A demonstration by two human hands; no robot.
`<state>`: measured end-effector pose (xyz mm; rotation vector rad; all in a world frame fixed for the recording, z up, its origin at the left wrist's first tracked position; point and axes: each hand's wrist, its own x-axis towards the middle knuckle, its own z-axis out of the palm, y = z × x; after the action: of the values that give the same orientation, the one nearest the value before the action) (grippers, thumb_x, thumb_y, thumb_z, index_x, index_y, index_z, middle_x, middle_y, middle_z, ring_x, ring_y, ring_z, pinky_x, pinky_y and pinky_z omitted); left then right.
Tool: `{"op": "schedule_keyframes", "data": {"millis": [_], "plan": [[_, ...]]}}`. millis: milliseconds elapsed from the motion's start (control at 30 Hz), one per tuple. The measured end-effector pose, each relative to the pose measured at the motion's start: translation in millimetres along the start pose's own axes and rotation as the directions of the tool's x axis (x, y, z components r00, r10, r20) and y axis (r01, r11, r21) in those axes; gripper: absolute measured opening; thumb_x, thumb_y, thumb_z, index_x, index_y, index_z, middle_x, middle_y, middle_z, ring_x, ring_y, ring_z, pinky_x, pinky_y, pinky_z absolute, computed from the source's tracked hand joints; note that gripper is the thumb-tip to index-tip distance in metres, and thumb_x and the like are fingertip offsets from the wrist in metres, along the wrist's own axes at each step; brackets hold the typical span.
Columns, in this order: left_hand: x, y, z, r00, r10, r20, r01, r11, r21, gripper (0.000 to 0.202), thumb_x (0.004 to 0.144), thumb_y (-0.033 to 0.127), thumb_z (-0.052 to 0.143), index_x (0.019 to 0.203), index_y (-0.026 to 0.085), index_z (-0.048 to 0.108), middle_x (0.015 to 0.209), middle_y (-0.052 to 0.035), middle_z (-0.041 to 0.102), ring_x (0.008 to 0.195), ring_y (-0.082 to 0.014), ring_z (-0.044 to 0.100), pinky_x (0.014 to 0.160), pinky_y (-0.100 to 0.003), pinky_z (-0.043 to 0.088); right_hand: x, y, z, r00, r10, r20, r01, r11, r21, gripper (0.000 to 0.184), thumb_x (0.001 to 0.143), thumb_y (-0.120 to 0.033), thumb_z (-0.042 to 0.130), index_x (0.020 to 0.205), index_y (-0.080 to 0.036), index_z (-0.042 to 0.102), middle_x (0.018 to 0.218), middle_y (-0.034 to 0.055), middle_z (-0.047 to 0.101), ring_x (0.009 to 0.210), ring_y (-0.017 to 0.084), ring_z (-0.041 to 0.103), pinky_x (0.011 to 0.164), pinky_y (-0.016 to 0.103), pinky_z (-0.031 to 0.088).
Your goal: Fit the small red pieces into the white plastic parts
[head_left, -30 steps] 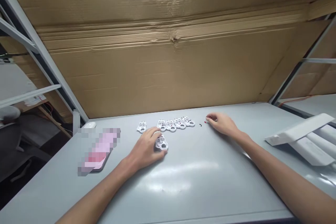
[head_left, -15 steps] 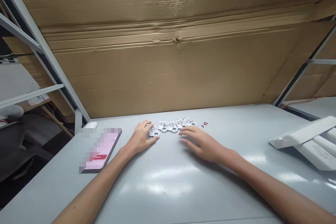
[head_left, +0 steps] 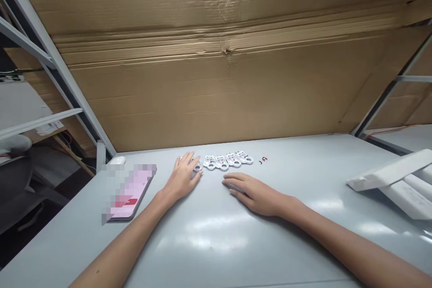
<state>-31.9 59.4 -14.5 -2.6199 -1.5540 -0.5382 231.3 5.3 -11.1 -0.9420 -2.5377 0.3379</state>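
Several small white plastic pieces with a round hole at one end (head_left: pixel 222 162) lie side by side on the grey table. My left hand (head_left: pixel 184 173) rests with fingers spread over the leftmost piece (head_left: pixel 197 167), covering most of it. To the right and nearer to me, my right hand (head_left: pixel 254 192) lies over the bare tabletop, fingers stretched out and holding nothing. It is nearest to the middle pieces but apart from them. Tiny red and black bits (head_left: pixel 263 160) lie right of the row.
A phone with a pink screen (head_left: pixel 133 191) lies on the left of the table (head_left: pixel 209 243). Behind it is a small white object (head_left: pixel 117 160). White foam-like blocks (head_left: pixel 401 182) sit at the right. Cardboard (head_left: pixel 222 94) walls off the back, between metal frame posts.
My left hand has shifted slightly left and up, covering more of the leftmost piece. My right hand has drawn back toward me and left, away from the row.
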Motion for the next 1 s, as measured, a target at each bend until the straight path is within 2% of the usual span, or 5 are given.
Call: {"op": "schedule_keyframes", "data": {"millis": [233, 533, 667, 800, 1000], "plan": [[-11.9, 31.9, -7.9, 0.959, 0.260, 0.112, -0.256, 0.965, -0.056, 0.052, 0.098, 0.047, 0.046, 0.142, 0.020, 0.044, 0.149, -0.0130, 0.044, 0.143, -0.0304, 0.030, 0.117, -0.056, 0.019, -1.3, -1.6, -4.0, 1.000, -0.019, -0.002, 0.018, 1.000, -0.004, 0.035, 0.098, -0.032, 0.043, 0.127, -0.021, 0.060, 0.129, 0.0132, 0.062, 0.116, 0.027, 0.059, 0.097, 0.042, 0.050], [-25.7, 52.9, -15.6, 0.929, 0.371, 0.024, -0.366, 0.924, -0.116, 0.031, 0.096, 0.025, 0.049, 0.126, 0.021, 0.055, 0.126, -0.0093, 0.063, 0.129, -0.0270, 0.050, 0.115, -0.053, 0.029, -1.5, -0.2, -5.7, 1.000, -0.009, 0.008, 0.009, 0.999, 0.050, 0.036, 0.097, -0.031, 0.047, 0.130, -0.021, 0.057, 0.131, 0.0126, 0.060, 0.118, 0.026, 0.058, 0.098, 0.041, 0.049], [-25.7, 52.3, -10.4, 0.960, 0.271, -0.076, -0.276, 0.958, -0.077, 0.039, 0.093, 0.028, 0.054, 0.130, 0.018, 0.051, 0.133, -0.0137, 0.057, 0.126, -0.0291, 0.051, 0.109, -0.051, 0.038, -2.6, -0.5, -4.6, 0.999, 0.051, 0.002, -0.051, 0.996, 0.067, 0.043, 0.095, -0.031, 0.050, 0.136, -0.019, 0.049, 0.133, 0.0148, 0.060, 0.117, 0.028, 0.058, 0.098, 0.044, 0.049], [-25.0, 43.9, -3.8, 0.990, 0.126, -0.065, -0.128, 0.992, -0.022, 0.040, 0.092, 0.038, 0.056, 0.124, 0.014, 0.054, 0.130, -0.0173, 0.058, 0.130, -0.0349, 0.047, 0.108, -0.054, 0.038, -3.6, -0.6, -4.1, 0.998, 0.060, 0.005, -0.060, 0.996, 0.062, 0.045, 0.094, -0.031, 0.050, 0.137, -0.020, 0.047, 0.132, 0.0146, 0.060, 0.117, 0.028, 0.058, 0.098, 0.044, 0.049], [-25.2, 38.0, 2.3, 0.990, 0.141, -0.020, -0.142, 0.987, -0.075, 0.035, 0.096, 0.036, 0.053, 0.124, 0.017, 0.057, 0.135, -0.0152, 0.056, 0.136, -0.0337, 0.041, 0.111, -0.053, 0.036, -4.0, 0.4, -2.3, 0.999, 0.031, -0.011, -0.031, 0.998, 0.047, 0.043, 0.095, -0.031, 0.048, 0.137, -0.019, 0.048, 0.132, 0.0152, 0.060, 0.117, 0.028, 0.058, 0.097, 0.045, 0.049]]}}
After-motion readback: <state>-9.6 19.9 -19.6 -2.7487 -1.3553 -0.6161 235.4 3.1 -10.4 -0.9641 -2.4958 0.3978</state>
